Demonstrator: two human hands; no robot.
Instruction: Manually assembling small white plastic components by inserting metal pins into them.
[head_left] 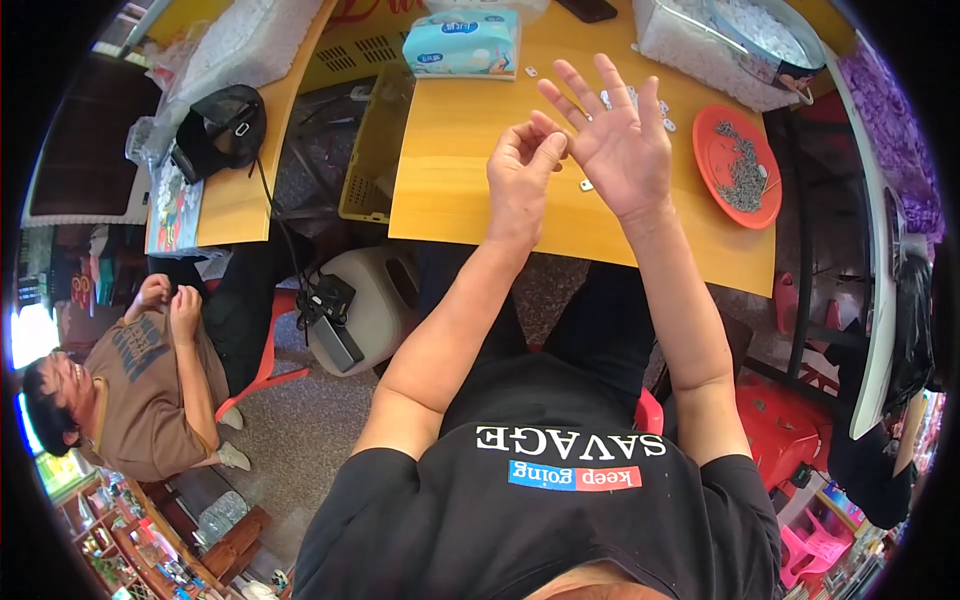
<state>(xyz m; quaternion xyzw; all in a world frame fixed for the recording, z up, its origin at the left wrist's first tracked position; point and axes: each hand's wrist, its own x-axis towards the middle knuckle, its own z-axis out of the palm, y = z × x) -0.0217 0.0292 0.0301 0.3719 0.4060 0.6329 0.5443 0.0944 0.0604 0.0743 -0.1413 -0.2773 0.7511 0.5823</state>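
Above surface [440,190], left grip [523,170]: fingertips pressed together, contents unclear
Right grip [622,160]: spread
Surface's right edge: grey chains [742,178], red plate [708,152]

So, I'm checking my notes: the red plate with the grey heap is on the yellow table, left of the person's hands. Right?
Not quite: the red plate with the grey heap is on the yellow table, but the head view shows it right of the left hand and the right hand.
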